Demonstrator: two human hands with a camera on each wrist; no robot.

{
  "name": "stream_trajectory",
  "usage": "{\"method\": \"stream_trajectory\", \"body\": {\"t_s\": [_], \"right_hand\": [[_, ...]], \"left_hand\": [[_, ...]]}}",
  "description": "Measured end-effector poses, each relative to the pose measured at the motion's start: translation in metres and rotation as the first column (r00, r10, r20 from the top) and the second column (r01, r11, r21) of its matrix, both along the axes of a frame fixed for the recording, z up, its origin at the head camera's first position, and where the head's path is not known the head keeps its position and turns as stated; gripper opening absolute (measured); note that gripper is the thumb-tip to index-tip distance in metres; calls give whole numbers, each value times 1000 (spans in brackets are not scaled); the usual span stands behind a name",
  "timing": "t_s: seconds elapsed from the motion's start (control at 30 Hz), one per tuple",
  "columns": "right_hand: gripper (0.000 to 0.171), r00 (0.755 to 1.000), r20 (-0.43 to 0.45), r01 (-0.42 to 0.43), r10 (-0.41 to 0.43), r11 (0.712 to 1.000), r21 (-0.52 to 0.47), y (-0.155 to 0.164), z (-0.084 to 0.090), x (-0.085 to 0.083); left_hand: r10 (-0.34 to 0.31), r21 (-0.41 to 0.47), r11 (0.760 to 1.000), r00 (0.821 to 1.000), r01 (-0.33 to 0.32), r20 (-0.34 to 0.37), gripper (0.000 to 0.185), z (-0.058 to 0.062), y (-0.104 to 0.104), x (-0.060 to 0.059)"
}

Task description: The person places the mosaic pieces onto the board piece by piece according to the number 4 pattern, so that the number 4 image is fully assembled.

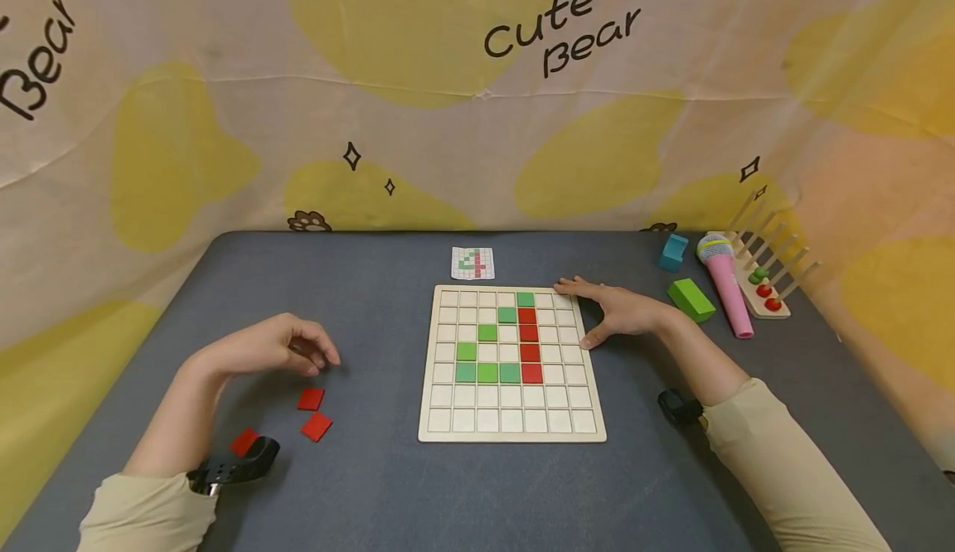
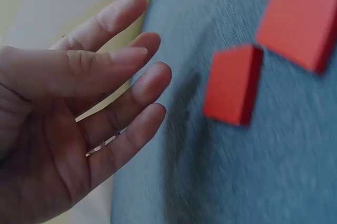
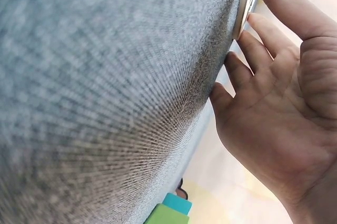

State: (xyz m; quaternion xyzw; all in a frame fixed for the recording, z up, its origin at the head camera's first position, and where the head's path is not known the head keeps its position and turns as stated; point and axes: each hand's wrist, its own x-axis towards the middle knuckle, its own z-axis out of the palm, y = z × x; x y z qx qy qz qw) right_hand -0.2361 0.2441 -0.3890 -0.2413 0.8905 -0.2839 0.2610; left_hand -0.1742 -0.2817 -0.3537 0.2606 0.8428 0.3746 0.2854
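My left hand (image 1: 287,345) hovers over the table's left side with nothing in its loosely bent fingers. Just below it in the head view lie two red square tiles (image 1: 317,427), and a third red tile (image 1: 244,442) sits by the left wrist. In the left wrist view, a red tile (image 2: 229,84) is close beyond the fingertips. A pale wooden grid board (image 1: 515,435) lies at the centre, with green tiles (image 1: 487,372) and a column of red tiles (image 1: 529,333) set in its squares. My right hand (image 1: 622,310) rests at the board's upper right edge, thumb and fingers spread along it.
Behind the board lies a small pattern card (image 1: 472,263). Toward the back right stand a blue block (image 1: 673,252), a green block (image 1: 691,300), a pink microphone (image 1: 729,287) and a wooden peg rack (image 1: 752,283) with beads. A printed cloth hangs behind the table.
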Motion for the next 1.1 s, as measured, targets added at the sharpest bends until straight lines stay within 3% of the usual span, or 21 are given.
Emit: {"method": "stream_trajectory", "body": {"t_s": [0.33, 0.63, 1.1], "right_hand": [[102, 1000, 7, -1, 1, 1000, -12, 0, -1, 0], [102, 1000, 13, -4, 4, 1000, -23, -1, -1, 1], [101, 1000, -11, -14, 14, 1000, -4, -1, 0, 0]], "left_hand": [[-85, 3, 996, 995, 85, 50, 42, -15, -14, 5], [-113, 18, 994, 991, 112, 70, 39, -18, -10, 6], [-101, -24, 995, 995, 100, -19, 36, -19, -6, 8]]}}
